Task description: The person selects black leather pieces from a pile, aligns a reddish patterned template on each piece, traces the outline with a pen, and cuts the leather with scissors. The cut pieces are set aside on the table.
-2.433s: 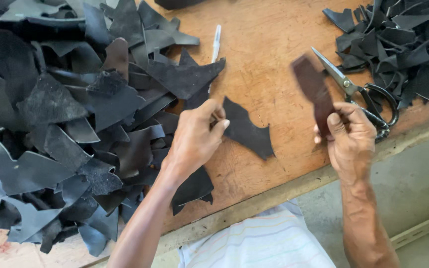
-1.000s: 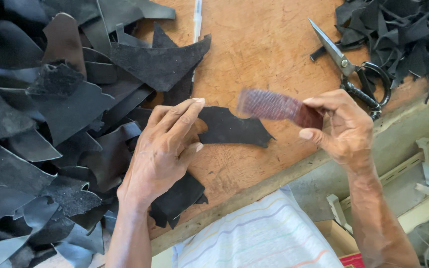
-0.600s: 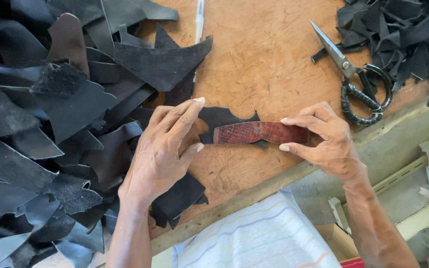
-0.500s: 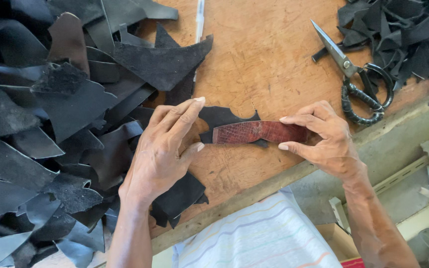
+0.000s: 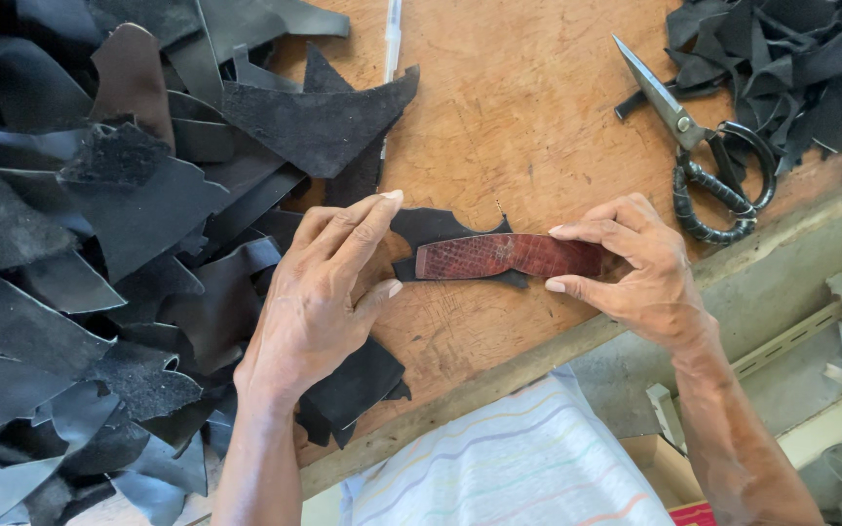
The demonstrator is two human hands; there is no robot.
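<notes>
A long reddish-brown textured strip (image 5: 504, 255) lies across a small black leather scrap (image 5: 426, 229) on the wooden tabletop (image 5: 518, 117). My right hand (image 5: 635, 268) pinches the strip's right end between thumb and fingers. My left hand (image 5: 328, 282) lies flat, fingers together, pressing the black scrap's left part, its fingertips just left of the strip.
A big heap of black leather offcuts (image 5: 80, 253) covers the table's left side. A smaller pile (image 5: 791, 58) sits at the top right. Black-handled scissors (image 5: 704, 146) lie beside that pile. A white pen (image 5: 392, 39) lies at the top. The table's front edge (image 5: 499, 385) runs diagonally below my hands.
My right hand brought the reddish strip down from the air and laid it flat on the black scrap. My left hand stayed pressed on the scrap.
</notes>
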